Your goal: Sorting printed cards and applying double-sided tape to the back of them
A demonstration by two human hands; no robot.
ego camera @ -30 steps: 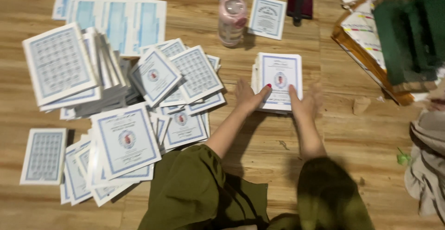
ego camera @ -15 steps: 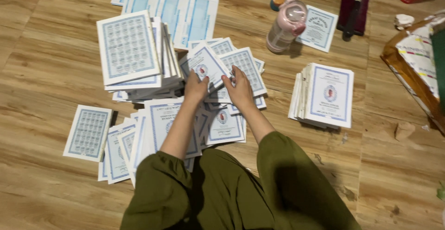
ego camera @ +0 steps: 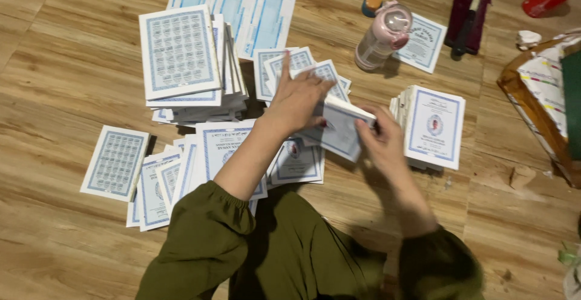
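Both hands hold a small bundle of white booklets with blue borders just above the wooden floor. My left hand lies on top of the bundle's left end. My right hand grips its right end from below. Under them lies a loose spread of the same booklets. A neat stack of booklets stands just right of my right hand. A taller, untidy pile of booklets sits to the left.
A pink bottle stands behind the hands, with a single booklet beside it. Large blue printed sheets lie at the back. A cardboard box is at the right edge. More booklets are scattered at the left.
Both hands moved from the neat stack on the right to the loose spread, then lifted a bundle of booklets off it. The camera has moved closer.
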